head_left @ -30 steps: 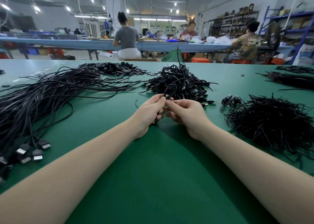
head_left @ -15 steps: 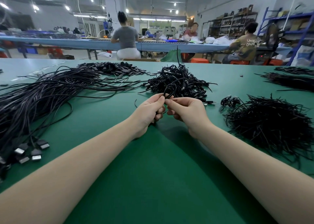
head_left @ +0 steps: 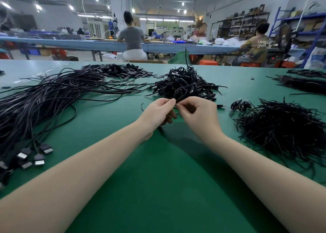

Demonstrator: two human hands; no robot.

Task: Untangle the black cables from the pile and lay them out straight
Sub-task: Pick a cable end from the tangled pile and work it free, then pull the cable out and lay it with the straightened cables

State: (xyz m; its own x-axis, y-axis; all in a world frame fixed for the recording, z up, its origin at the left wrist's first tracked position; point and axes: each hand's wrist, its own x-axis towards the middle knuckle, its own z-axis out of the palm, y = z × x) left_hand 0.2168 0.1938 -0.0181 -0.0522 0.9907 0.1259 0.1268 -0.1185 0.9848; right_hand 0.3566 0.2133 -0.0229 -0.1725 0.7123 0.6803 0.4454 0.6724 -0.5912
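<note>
A tangled pile of short black cables (head_left: 187, 84) sits mid-table on the green mat. Just in front of it my left hand (head_left: 158, 114) and my right hand (head_left: 199, 114) meet, fingertips together. Both pinch one looped black cable (head_left: 180, 94) that arches up between them, still close to the pile. To the left, a long sheaf of straightened black cables (head_left: 44, 102) lies across the table, its flat connectors (head_left: 33, 156) at the near left edge.
A big heap of thin black ties or wires (head_left: 285, 132) lies at the right, with a small coiled bundle (head_left: 240, 105) beside it. More cable bundles (head_left: 303, 82) lie far right. Black flat parts (head_left: 120, 70) lie at the back. People sit at a blue bench behind.
Both hands have lifted slightly and shifted toward the pile, still pinching the same looped cable; the loop now stands a little higher between the fingertips.
</note>
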